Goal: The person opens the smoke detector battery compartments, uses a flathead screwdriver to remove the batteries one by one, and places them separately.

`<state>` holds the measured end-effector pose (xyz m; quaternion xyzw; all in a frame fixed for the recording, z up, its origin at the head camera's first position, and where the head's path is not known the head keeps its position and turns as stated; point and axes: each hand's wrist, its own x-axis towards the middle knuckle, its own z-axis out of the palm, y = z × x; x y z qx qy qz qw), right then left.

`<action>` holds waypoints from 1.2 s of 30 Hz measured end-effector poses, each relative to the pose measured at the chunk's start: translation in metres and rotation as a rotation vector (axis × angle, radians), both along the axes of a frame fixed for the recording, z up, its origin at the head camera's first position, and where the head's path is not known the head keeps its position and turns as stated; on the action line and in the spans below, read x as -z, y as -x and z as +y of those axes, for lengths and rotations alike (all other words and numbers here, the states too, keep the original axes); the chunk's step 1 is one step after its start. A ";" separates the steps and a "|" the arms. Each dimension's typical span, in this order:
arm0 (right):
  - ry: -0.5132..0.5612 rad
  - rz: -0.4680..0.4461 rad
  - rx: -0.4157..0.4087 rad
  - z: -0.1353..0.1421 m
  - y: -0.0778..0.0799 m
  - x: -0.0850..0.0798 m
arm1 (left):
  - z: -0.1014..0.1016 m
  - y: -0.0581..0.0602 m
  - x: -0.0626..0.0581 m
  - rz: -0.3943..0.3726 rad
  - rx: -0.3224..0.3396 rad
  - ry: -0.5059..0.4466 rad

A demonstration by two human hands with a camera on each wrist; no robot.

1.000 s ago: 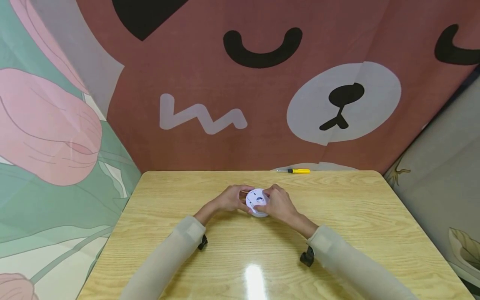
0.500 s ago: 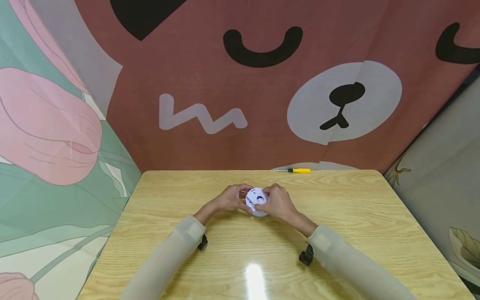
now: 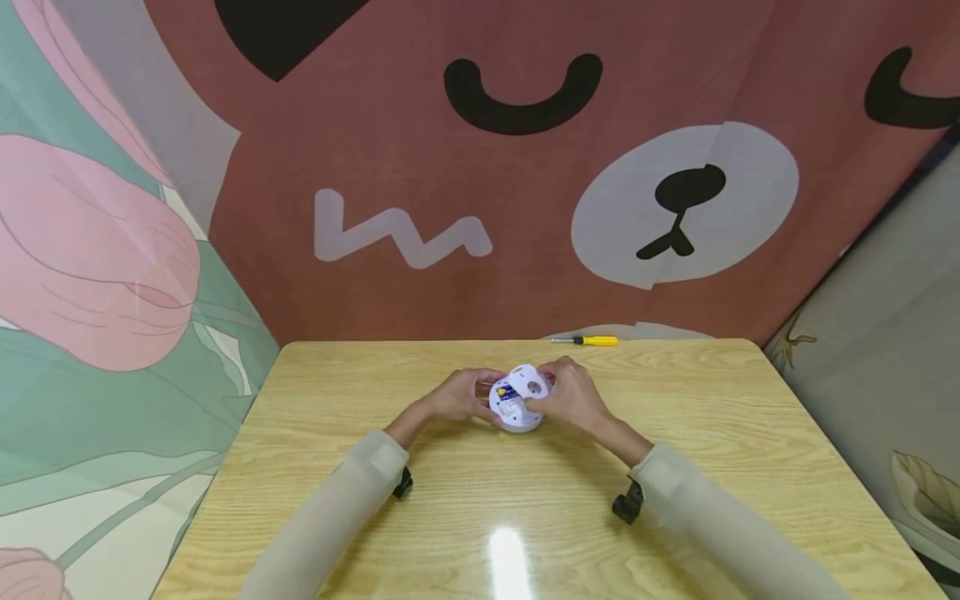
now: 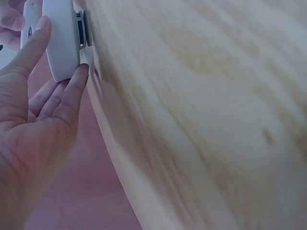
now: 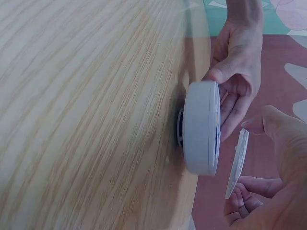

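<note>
A round white device (image 3: 513,417) sits at the middle of the table, its upper face showing an exposed compartment with blue and yellow batteries (image 3: 507,392). My left hand (image 3: 456,395) grips its left side, thumb on one edge and fingers round the other. In the right wrist view, a dark bracket (image 5: 180,127) shows on the underside of the device (image 5: 199,127). A thin white battery cover (image 3: 528,380) is pinched by my right hand (image 3: 576,398). That cover (image 5: 237,163) stands tilted and apart from the device in the right wrist view.
A yellow-handled screwdriver (image 3: 596,341) lies along the far edge of the wooden table (image 3: 360,375). Behind the table hangs a printed cloth (image 3: 420,300), with further printed cloths at both sides.
My right hand has lifted the cover off the device, up and slightly right, exposing the batteries. The left hand holds the device in nearly the same place.
</note>
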<state>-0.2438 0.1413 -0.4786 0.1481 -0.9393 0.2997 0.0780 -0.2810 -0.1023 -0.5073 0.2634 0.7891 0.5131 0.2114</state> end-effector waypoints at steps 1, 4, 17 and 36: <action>-0.003 -0.001 0.002 0.002 0.000 0.000 | 0.000 0.000 0.000 -0.005 0.001 0.000; -0.016 0.001 0.006 0.009 0.001 0.000 | -0.001 0.000 0.000 0.002 0.007 0.005; -0.058 0.022 0.039 0.043 0.004 0.006 | -0.003 0.001 0.001 -0.016 0.020 0.019; -0.114 0.090 0.060 0.098 0.003 0.014 | -0.005 0.000 -0.001 -0.055 0.030 -0.009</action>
